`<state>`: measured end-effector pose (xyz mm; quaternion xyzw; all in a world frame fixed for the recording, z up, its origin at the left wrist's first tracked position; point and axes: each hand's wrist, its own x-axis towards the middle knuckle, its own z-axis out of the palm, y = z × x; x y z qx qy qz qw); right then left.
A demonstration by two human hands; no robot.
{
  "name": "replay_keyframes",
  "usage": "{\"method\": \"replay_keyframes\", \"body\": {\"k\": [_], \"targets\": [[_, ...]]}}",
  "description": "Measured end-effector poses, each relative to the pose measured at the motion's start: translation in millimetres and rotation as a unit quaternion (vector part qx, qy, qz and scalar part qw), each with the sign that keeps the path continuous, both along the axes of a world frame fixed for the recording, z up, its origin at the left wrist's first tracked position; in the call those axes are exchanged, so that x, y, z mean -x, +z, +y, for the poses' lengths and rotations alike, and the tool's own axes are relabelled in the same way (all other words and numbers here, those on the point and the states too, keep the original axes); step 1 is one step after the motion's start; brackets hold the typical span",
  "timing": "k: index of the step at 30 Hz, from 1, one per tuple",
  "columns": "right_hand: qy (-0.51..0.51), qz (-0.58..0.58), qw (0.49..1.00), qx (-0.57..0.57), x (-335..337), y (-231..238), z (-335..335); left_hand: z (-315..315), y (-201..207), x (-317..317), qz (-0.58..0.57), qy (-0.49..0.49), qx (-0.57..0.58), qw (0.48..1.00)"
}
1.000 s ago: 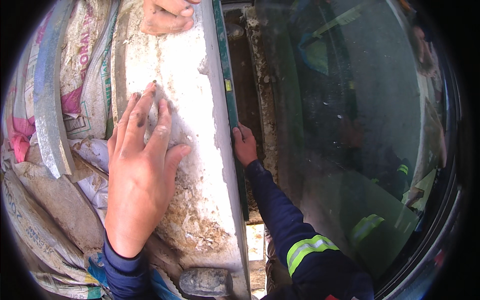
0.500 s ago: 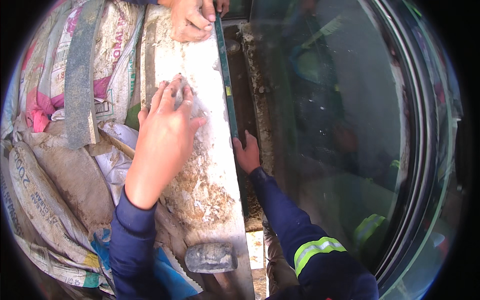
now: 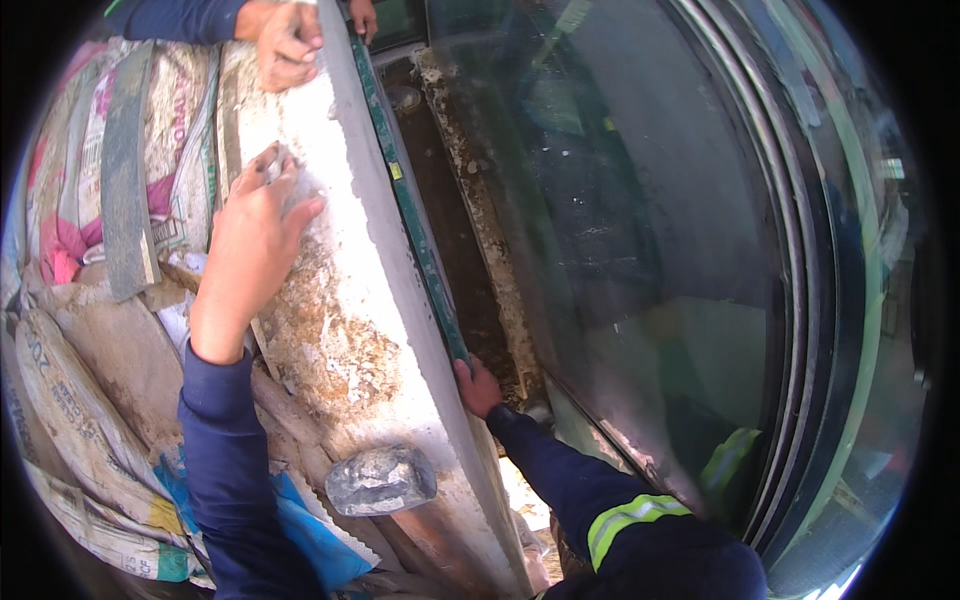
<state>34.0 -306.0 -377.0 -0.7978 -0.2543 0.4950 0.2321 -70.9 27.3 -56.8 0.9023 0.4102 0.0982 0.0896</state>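
Observation:
A long green spirit level [image 3: 420,250] with a small yellow vial lies along the side face of a pale, mortar-stained slab [image 3: 330,290]. My right hand [image 3: 478,388] is at its near end, with the thumb on the level and the other fingers partly hidden. My left hand [image 3: 255,240] is over the slab's rough top, fingers apart and slightly bent. Another person's hand [image 3: 290,45] rests on the slab's far end, and that person's other hand [image 3: 363,18] is by the level's far end. On the slab's near part sits a mallet's dark, worn head [image 3: 382,480].
Stacked printed sacks [image 3: 110,420] fill the left side, with a grey strip of board [image 3: 128,180] lying over them. A narrow dirty gap [image 3: 455,220] runs between the slab and a large dark glass pane [image 3: 640,230] on the right.
The view has shifted, so the slab and hands appear further left. My right hand has moved toward me along the level to its near end. My left hand's fingers are more bent.

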Motion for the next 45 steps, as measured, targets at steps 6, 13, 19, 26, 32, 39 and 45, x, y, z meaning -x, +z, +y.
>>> {"method": "replay_keyframes", "body": {"k": [6, 13, 19, 26, 32, 39, 45], "targets": [[0.039, 0.063, 0.995, -0.063, -52.9, 95.7, -40.9, -0.2, 2.8, 1.8, 0.028, 0.003, 0.004, 1.000], [0.053, 0.027, 0.998, -0.027, -43.7, 101.1, -109.0, 0.8, 6.9, -2.4, 0.049, -0.006, -0.007, 0.999], [0.035, 0.002, 0.999, -0.025, -46.7, 114.7, -126.2, 3.5, 5.5, 2.0, 0.076, -0.015, -0.024, 0.997], [0.019, -0.097, 0.984, -0.149, -51.1, 125.4, -170.0, 2.1, -2.8, 1.9, 0.037, -0.011, 0.006, 0.999], [0.039, -0.081, 0.989, -0.121, -38.8, 171.4, -246.5, 4.9, -1.3, 14.5, -0.004, -0.006, 0.009, 1.000], [0.038, -0.040, 0.989, -0.136, -48.5, 193.9, -283.1, 3.9, 1.6, 9.1, 0.001, 0.029, 0.034, 0.999], [0.099, -0.076, 0.966, -0.227, -51.4, 221.1, -244.4, 22.9, 26.3, 24.3, -0.314, 0.065, 0.233, 0.918]]}}
